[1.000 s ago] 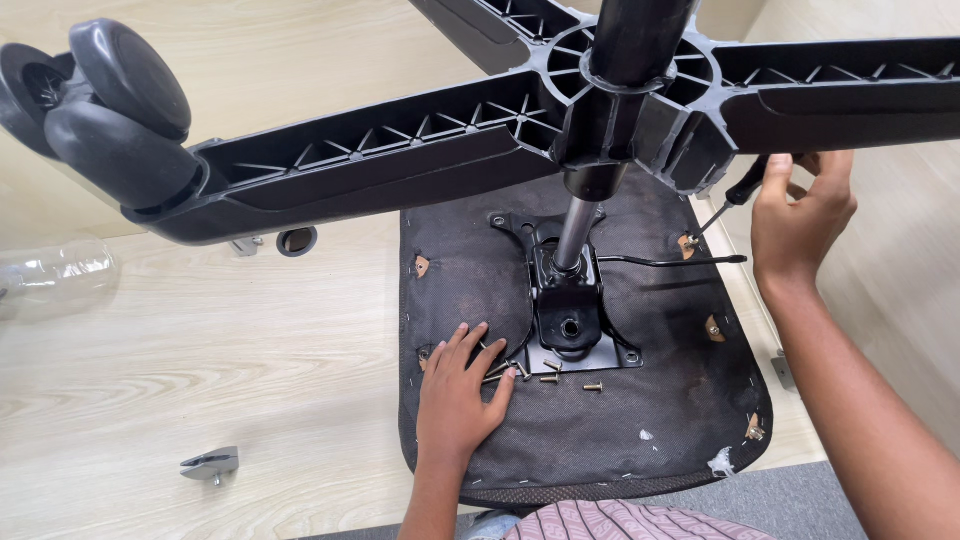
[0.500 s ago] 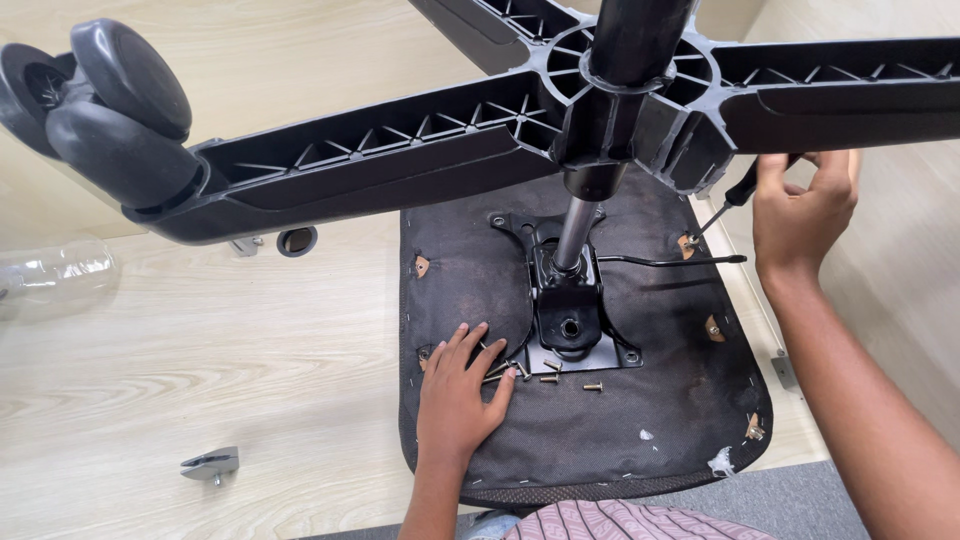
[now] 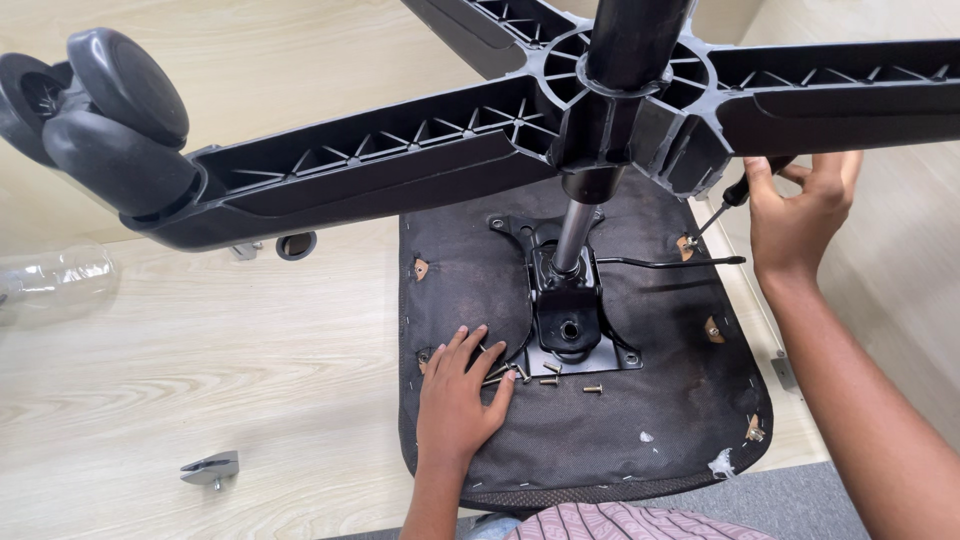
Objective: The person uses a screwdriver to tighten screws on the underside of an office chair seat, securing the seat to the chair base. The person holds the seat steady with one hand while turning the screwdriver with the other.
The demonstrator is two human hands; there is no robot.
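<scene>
Black fabric: the underside of an upturned office chair seat point(image 3: 600, 440) lay flat on the pale wood-grain floor point(image 3: 200, 360), stapled along its edge, with a few torn patches showing brown beneath.
Mechanism: a black metal tilt plate point(image 3: 570, 325) sat at the middle of the seat, the gas lift cylinder point(image 3: 572, 235) rising from it into the hub of the star base.
Star base: the black plastic five-arm base point(image 3: 400, 160) hung over the seat close to the camera, a twin-wheel castor point(image 3: 95, 115) at the end of the left arm.
Lever: a thin black adjustment lever point(image 3: 670, 263) ran out from the mechanism toward the right edge of the seat.
Left hand: the left hand point(image 3: 462, 395) lay palm down on the fabric, fingers spread and gripping nothing, its fingertips touching the loose screws.
Screws: several brass-coloured screws point(image 3: 540, 372) lay scattered just beside the near left corner of the plate, one a little apart to the right.
Right hand: the right hand point(image 3: 800, 215) was closed around the black handle of a screwdriver point(image 3: 722, 205), held at the far right edge of the seat.
Screwdriver tip: the shaft slanted down to a brown mounting spot point(image 3: 686, 243) on the fabric; whether it was seated in a screw I could not tell.
Around: a clear plastic bottle point(image 3: 50, 280) lay at the far left, and a small metal bracket point(image 3: 210, 468) sat on the floor nearer me.
</scene>
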